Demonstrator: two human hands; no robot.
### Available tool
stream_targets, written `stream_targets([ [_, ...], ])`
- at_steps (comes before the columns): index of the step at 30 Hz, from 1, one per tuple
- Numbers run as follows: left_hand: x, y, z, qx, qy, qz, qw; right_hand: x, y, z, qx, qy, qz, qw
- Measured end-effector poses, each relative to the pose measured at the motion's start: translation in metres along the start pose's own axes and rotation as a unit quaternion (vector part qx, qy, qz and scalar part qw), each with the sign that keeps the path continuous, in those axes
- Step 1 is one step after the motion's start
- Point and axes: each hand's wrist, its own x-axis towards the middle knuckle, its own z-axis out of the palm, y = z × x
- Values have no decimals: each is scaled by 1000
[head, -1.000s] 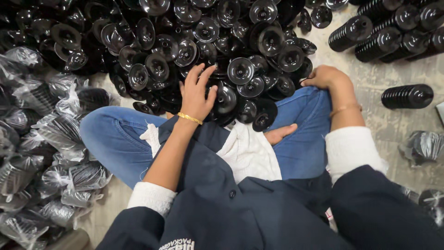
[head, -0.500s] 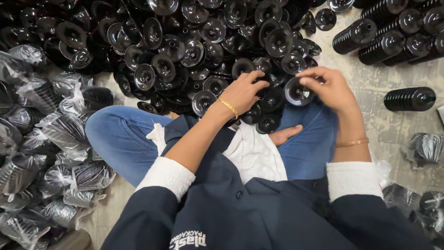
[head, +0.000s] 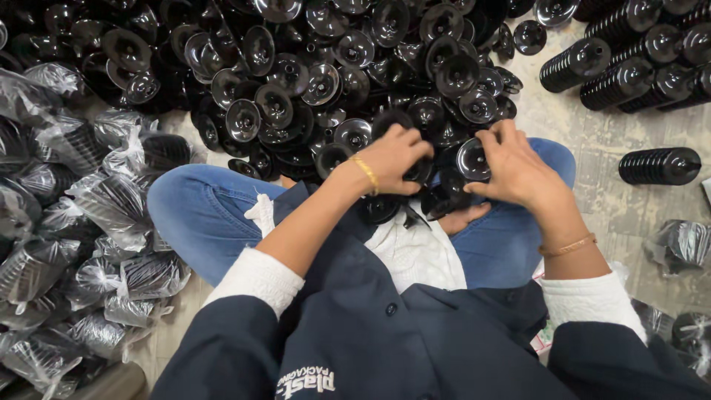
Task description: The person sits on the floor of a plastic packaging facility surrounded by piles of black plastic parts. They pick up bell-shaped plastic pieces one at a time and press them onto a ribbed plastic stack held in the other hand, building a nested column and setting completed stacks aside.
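I had my right hand (head: pixel 518 172) pinching a glossy black round plastic lid (head: pixel 472 158) by its rim; my left hand (head: pixel 392 157) closed on more lids just beside it, over my lap. They looked light, stiff and slippery, so the rim seemed the safest hold

The lids (head: pixel 318 81) are glossy black, the jeans (head: pixel 200 215) blue, the jacket (head: pixel 392 341) navy, the cuffs (head: pixel 255 278) white, the bangles (head: pixel 364 172) gold, the floor (head: pixel 592 148) pale grey.

Two hands (head: pixel 392 159), countless black lids (head: pixel 318 81)
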Motion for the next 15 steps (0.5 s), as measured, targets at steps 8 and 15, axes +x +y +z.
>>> stream_targets([
  [8, -87, -6, -69, -53, 278, -81, 956, -4, -9, -2, -63, 38, 19, 997],
  [15, -105, -4, -82, -12, 376, -134, 917, 8, -23, 9, 173, 150, 76, 970],
])
